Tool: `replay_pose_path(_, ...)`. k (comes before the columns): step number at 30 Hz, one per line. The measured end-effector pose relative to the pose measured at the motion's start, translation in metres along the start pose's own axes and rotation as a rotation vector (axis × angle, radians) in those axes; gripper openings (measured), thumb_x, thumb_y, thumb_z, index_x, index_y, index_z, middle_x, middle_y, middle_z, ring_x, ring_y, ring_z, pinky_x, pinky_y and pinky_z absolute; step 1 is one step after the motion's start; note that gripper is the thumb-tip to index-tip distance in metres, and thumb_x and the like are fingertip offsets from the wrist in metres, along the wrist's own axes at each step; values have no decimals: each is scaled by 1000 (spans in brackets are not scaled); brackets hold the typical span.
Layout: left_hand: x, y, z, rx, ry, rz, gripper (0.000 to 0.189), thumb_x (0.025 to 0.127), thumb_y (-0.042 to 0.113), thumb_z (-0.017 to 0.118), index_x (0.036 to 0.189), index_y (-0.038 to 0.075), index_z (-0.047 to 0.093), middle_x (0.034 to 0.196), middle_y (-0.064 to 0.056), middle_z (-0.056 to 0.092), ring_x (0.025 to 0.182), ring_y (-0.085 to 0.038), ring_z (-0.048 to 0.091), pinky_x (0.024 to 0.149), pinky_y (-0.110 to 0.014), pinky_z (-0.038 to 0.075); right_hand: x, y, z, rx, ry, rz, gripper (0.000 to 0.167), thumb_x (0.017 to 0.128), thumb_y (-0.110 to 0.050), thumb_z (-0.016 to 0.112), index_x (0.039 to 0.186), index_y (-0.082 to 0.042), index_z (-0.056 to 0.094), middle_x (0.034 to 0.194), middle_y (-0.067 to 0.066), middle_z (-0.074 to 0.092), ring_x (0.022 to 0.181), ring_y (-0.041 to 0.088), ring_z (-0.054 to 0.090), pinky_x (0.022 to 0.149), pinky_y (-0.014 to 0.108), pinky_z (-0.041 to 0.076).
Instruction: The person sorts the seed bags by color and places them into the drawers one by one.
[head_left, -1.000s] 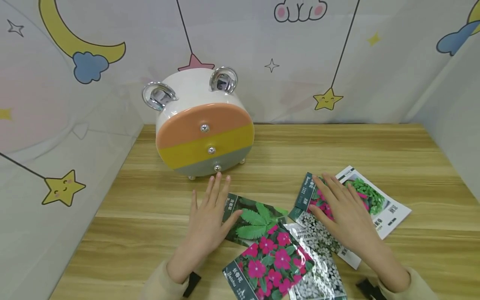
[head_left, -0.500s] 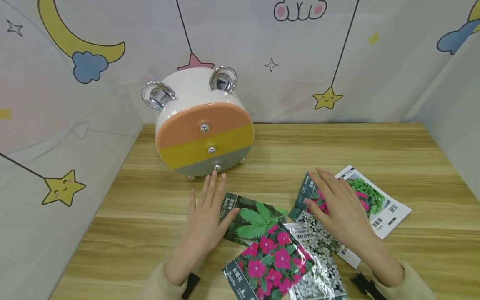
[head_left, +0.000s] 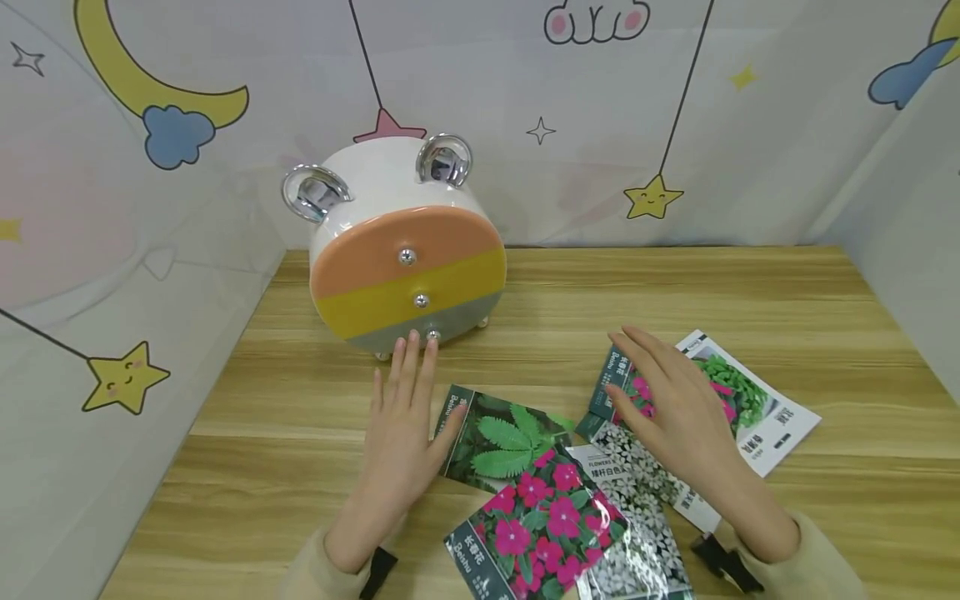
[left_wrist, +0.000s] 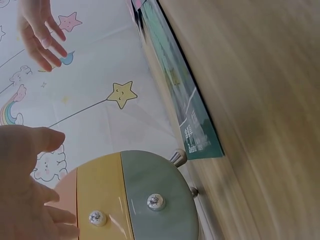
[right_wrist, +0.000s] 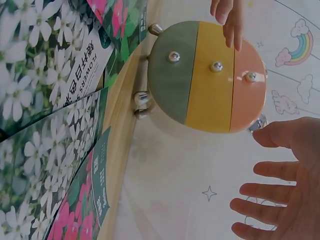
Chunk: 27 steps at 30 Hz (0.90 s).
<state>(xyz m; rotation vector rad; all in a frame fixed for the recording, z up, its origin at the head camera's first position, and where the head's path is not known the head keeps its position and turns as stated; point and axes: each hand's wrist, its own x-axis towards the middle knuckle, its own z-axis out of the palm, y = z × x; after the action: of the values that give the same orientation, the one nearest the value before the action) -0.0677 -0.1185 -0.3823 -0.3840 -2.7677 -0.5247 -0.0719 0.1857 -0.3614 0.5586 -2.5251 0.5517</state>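
My left hand [head_left: 401, 446] is held above the table with its fingers straight, left of a green-leaf seed packet [head_left: 510, 442]. Its fingertips overlap the lowest knob of the small drawer cabinet [head_left: 408, 275] in the head view. Over the right-hand packets, my right hand [head_left: 686, 421] is spread, holding nothing; the right wrist view shows it raised apart from them. It partly hides a pink-flower packet [head_left: 611, 383] and a white packet with green leaves [head_left: 780, 417]. Nearest me lie another pink-flower packet [head_left: 536, 533] and white-flower packets [head_left: 645, 542], overlapping.
The cabinet is white and rounded, with chrome ears, short feet and orange, yellow and grey-green drawers, all closed. It stands at the back left of the wooden table [head_left: 247, 467]. A printed cloth [head_left: 585, 183] with stars and a moon hangs behind and at the sides.
Both hands have drifted slightly left and away from me, the right one turning a little on its side. The packets and cabinet stay where they were.
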Motion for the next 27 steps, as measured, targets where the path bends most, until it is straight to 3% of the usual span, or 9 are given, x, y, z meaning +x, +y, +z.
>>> replay_pose_path(13, 6, -2, -4, -27, 181, 60, 86, 89, 30, 64, 155, 12, 14, 161, -15, 17, 151, -29, 11, 120, -58, 14, 17, -8, 3, 64, 47, -33, 62, 83, -19, 71, 140, -10, 49, 142, 14, 51, 126, 36, 50, 102, 55, 41)
replay_pose_path(27, 17, -2, -5, 3, 230, 137, 88, 86, 28, 68, 154, 9, 16, 160, -16, 20, 151, -29, 14, 115, -61, 22, 41, -17, 12, 170, -25, 49, 59, 92, -24, 64, 146, -16, 42, 152, 9, 40, 137, 34, 41, 110, 58, 34)
